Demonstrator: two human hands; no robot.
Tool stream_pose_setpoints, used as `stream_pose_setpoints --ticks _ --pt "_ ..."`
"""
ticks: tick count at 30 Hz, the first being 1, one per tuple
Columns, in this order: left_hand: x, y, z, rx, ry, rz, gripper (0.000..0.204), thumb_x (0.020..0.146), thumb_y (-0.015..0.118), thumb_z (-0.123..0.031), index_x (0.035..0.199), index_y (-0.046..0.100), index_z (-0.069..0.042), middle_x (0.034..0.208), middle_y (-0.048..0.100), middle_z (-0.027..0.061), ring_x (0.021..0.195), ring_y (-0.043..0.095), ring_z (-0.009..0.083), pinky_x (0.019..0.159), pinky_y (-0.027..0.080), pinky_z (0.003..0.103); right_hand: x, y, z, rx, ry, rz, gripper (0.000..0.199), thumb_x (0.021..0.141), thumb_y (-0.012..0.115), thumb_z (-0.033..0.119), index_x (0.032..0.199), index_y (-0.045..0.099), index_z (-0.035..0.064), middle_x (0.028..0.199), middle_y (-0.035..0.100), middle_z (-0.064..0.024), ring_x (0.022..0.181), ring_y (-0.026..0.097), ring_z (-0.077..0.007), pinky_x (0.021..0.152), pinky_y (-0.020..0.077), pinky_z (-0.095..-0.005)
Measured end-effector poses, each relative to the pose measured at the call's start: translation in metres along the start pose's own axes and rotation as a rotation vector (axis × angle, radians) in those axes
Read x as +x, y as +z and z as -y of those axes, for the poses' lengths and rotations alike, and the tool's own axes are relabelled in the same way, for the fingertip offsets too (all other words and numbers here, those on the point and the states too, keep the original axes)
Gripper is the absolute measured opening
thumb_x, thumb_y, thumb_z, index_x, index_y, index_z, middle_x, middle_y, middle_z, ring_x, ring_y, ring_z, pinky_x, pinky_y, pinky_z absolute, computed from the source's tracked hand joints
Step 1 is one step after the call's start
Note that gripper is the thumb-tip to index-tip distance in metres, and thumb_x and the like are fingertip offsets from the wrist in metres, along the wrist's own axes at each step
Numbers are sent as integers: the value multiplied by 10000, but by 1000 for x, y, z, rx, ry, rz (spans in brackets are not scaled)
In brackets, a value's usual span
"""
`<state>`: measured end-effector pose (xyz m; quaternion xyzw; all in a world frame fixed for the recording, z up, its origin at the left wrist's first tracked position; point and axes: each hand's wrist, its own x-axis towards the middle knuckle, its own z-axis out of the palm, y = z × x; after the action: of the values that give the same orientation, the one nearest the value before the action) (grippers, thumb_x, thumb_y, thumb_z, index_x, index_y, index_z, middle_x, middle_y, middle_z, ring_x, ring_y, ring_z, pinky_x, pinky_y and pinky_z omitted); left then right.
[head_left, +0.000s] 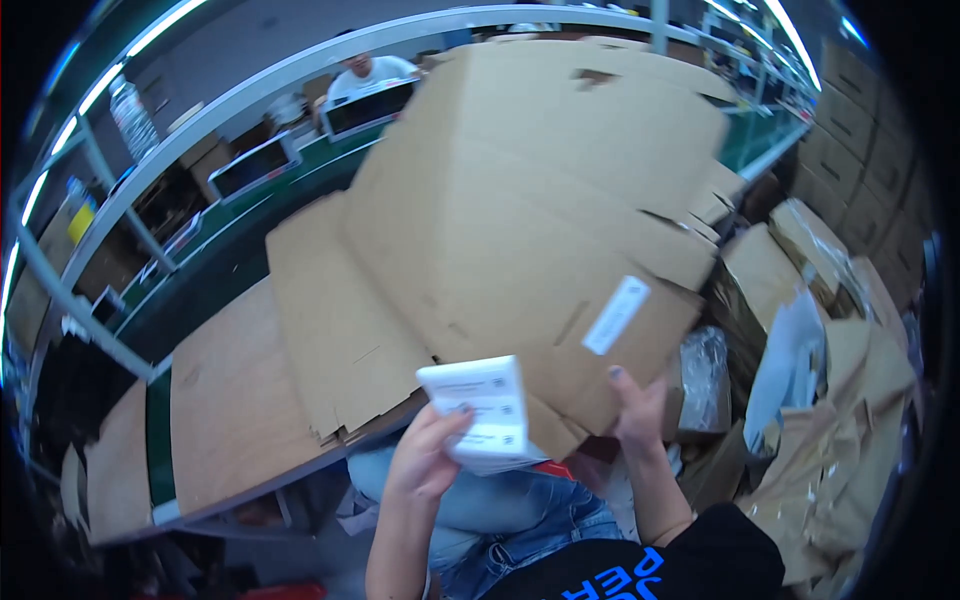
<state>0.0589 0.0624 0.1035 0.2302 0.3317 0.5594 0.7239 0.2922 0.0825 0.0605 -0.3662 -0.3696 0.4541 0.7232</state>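
A folded stack of white labels [485, 395] is held in the left hand [425, 455] near the desk's front edge, above the wearer's lap; the stack is pinched, with the thumb laid across its printed face and the other fingers hidden behind. The near edge of a large cardboard sheet [530, 220] is gripped by the right hand [638, 415], thumb on the upper face; its other fingers are mostly hidden, so how tightly they are closed cannot be told. A white sticker [616, 315] is fixed to the sheet just beyond that thumb. The sheet is laid over smaller flat cardboard [340, 330] on the wooden desk [235, 400]. To the right, crumpled brown packaging [830, 430] is heaped, with brown cartons [850, 140] stacked beyond. A co-worker [370, 75] is seen behind a screen [370, 108] across the desk.
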Motion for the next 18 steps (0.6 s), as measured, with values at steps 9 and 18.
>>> stream_pose_setpoints --ticks 9,18 --pt "90 57 16 185 -130 284 326 865 584 -103 1144 538 58 1015 647 178 861 648 205 751 510 295 139 -73 16 140 -149 -325 443 858 555 78 1268 414 -18 1119 571 -157 947 608 -228 812 508 -298" --pt "57 -5 71 269 -276 287 322 854 597 -104 1118 557 76 1032 646 200 844 663 221 733 533 280 297 -180 -4 137 96 -291 416 839 553 8 1235 437 -44 1120 577 -189 954 611 -268 800 532 -319"
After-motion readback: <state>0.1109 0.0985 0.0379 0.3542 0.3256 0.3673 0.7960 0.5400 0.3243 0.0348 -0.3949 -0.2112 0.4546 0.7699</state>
